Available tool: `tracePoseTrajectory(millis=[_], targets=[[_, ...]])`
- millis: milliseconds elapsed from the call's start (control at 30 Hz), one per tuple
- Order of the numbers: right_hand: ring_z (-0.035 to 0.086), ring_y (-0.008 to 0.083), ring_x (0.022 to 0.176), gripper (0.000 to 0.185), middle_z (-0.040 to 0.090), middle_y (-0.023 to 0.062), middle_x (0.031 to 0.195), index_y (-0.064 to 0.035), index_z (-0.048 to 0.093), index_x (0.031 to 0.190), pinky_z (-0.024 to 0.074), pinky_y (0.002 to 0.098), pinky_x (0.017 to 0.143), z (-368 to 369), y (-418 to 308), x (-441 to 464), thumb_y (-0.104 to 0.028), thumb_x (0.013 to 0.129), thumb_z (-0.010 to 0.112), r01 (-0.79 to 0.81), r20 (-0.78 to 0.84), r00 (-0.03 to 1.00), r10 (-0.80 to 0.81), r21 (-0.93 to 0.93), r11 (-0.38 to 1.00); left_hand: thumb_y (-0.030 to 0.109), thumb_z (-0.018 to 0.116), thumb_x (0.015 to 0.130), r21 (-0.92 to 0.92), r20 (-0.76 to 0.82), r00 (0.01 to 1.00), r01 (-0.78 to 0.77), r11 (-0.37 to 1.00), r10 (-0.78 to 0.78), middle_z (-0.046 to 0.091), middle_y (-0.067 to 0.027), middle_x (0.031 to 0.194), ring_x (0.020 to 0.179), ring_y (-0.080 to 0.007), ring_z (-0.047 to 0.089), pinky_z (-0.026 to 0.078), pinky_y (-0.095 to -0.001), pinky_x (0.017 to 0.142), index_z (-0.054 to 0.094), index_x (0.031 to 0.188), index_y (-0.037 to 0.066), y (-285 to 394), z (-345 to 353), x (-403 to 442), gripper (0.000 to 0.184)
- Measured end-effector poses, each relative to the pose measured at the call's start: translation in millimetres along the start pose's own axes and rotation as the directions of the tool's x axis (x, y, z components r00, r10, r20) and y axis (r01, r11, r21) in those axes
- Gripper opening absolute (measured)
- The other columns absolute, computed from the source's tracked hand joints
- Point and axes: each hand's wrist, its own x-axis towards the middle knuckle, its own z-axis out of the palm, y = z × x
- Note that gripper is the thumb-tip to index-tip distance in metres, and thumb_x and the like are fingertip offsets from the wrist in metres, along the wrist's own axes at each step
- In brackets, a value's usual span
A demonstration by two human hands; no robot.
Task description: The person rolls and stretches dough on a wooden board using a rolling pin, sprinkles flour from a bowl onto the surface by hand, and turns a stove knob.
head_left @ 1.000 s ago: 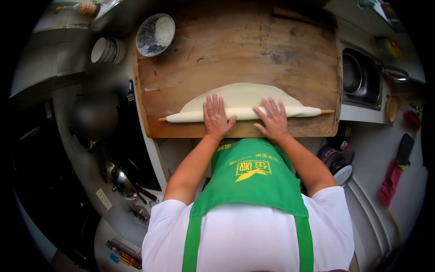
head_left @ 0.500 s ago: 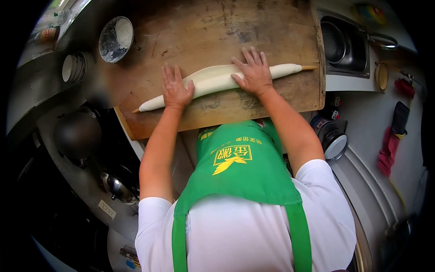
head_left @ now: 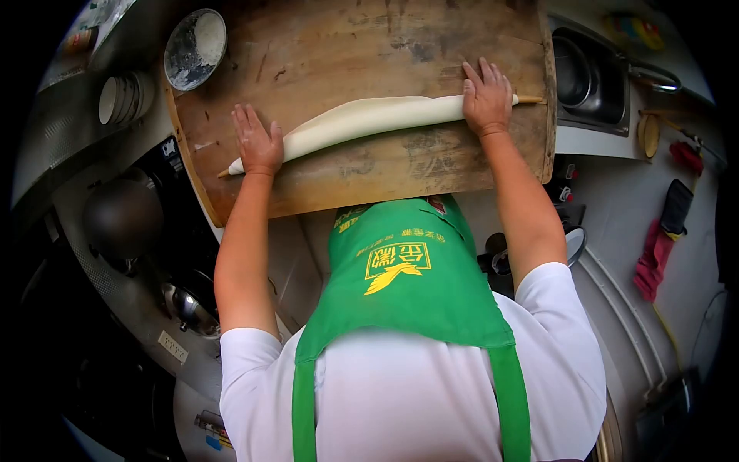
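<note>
A sheet of pale dough point(head_left: 377, 117) is wound round a long wooden rolling pin point(head_left: 530, 99), whose bare tips stick out at both ends. The roll lies slightly slanted across a wooden board point(head_left: 369, 181), and a loose flap of dough shows along its far side. My left hand point(head_left: 257, 144) rests flat on the roll near its left end, fingers stretched out and thumb apart. Near the right end, my right hand point(head_left: 488, 98) presses on the roll with its fingers extended forward. Both palms hide the dough beneath them.
A metal bowl with white flour point(head_left: 195, 50) stands at the board's far left corner. Stacked bowls point(head_left: 125, 100) are further left. A sink point(head_left: 589, 81) adjoins the right edge. A dark round pan point(head_left: 123, 219) is at the lower left.
My hands have slid apart along the roll, the left one leftward and the right one rightward, toward its ends. More of the dough's middle is uncovered.
</note>
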Motion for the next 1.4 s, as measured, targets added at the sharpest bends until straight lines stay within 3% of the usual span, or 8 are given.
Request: tracePoseTrajectory(millis=[633,767,833,933,1033,1167,1300,1400], targets=[[0.028,0.0428,0.155,0.06,0.04,0.0206,0.164,-0.0135,0.045,0.158,0.0116,0.0585,0.127,-2.2,65.6,-68.0,-0.04,0.105,0.039,-0.097,-0.101,0.99,0.099,0.02,0.995,0.034,0.057,0.091,0.009,0.077,0.995,0.057,0.998,-0.058,0.027,-0.0308,0.167,0.157,-0.0462,0.022,0.021,-0.0523,0.127,0.033,0.157,-0.01,-74.7,-16.5,-78.0,0.083],[0.023,0.0425,0.157,0.064,0.036,0.0203,0.166,-0.0081,0.041,0.16,0.011,0.0585,0.128,-6.3,60.9,-18.1,-0.043,0.105,0.042,-0.149,-0.04,0.989,0.145,-0.118,0.982,0.034,0.058,0.093,0.198,0.091,0.957,0.253,0.947,-0.274,0.03,-0.0288,0.166,0.156,-0.0479,0.022,0.02,-0.0546,0.127,0.038,0.156,-0.007,-79.6,-26.0,-22.9,0.077],[0.022,0.0421,0.158,0.066,0.035,0.0199,0.167,-0.005,0.039,0.16,0.0109,0.0583,0.128,-13.7,32.5,8.3,-0.043,0.105,0.043,-0.164,-0.097,0.984,0.152,-0.142,0.976,0.035,0.058,0.095,0.122,-0.082,0.992,0.101,0.987,-0.091,0.031,-0.0277,0.166,0.156,-0.0468,0.022,0.019,-0.0554,0.127,0.038,0.157,-0.004,-49.1,-41.0,-4.9,0.076],[0.022,0.0415,0.158,0.072,0.038,0.0192,0.166,0.0006,0.04,0.158,0.0107,0.0585,0.128,-17.8,-61.6,-8.7,-0.046,0.104,0.049,0.191,-0.054,0.98,-0.19,0.019,0.981,0.036,0.055,0.098,-0.068,-0.071,0.951,-0.305,0.95,0.3,0.03,-0.0262,0.168,0.157,-0.0446,0.023,0.018,-0.0544,0.128,0.035,0.16,-0.002,44.4,-33.7,-12.6,0.075],[0.028,0.0395,0.156,0.075,0.04,0.0188,0.165,0.0005,0.044,0.155,0.0134,0.0588,0.127,20.3,-149.2,-43.8,-0.051,0.101,0.052,0.302,0.192,0.926,-0.326,0.142,0.943,0.042,0.046,0.102,-0.017,0.231,0.945,-0.235,0.972,0.233,0.031,-0.023,0.168,0.157,-0.0424,0.024,0.016,-0.0559,0.128,0.037,0.159,-0.001,143.4,14.2,-18.4,0.073],[0.033,0.0386,0.153,0.077,0.044,0.0194,0.162,0.0016,0.048,0.152,0.0181,0.0578,0.126,31.2,-163.9,53.3,-0.054,0.099,0.054,0.344,0.086,0.933,-0.349,0.067,0.936,0.043,0.052,0.1,0.035,0.117,0.989,-0.096,0.995,0.091,0.028,-0.0268,0.168,0.157,-0.0426,0.022,0.018,-0.0549,0.127,0.039,0.158,-0.002,151.5,-1.3,72.9,0.075],[0.036,0.0391,0.151,0.079,0.048,0.0204,0.157,0.0025,0.051,0.148,0.0239,0.0553,0.125,30.8,-150.2,83.6,-0.057,0.097,0.053,0.046,0.02,0.999,-0.047,0.054,0.997,0.047,0.056,0.097,-0.071,-0.073,0.997,-0.019,0.997,0.013,0.027,-0.0297,0.167,0.157,-0.0443,0.021,0.019,-0.0526,0.127,0.039,0.157,-0.004,121.8,3.1,110.4,0.08],[0.037,0.0395,0.15,0.078,0.047,0.0214,0.159,0.0027,0.051,0.148,0.0264,0.0532,0.123,22.7,-114.9,13.4,-0.056,0.097,0.053,0.214,0.113,0.971,-0.211,-0.008,0.977,0.054,0.056,0.095,0.091,0.097,0.988,-0.129,0.988,0.12,0.028,-0.0315,0.166,0.156,-0.0456,0.023,0.026,-0.0517,0.125,0.039,0.155,-0.006,102.2,8.4,21.8,0.087]])
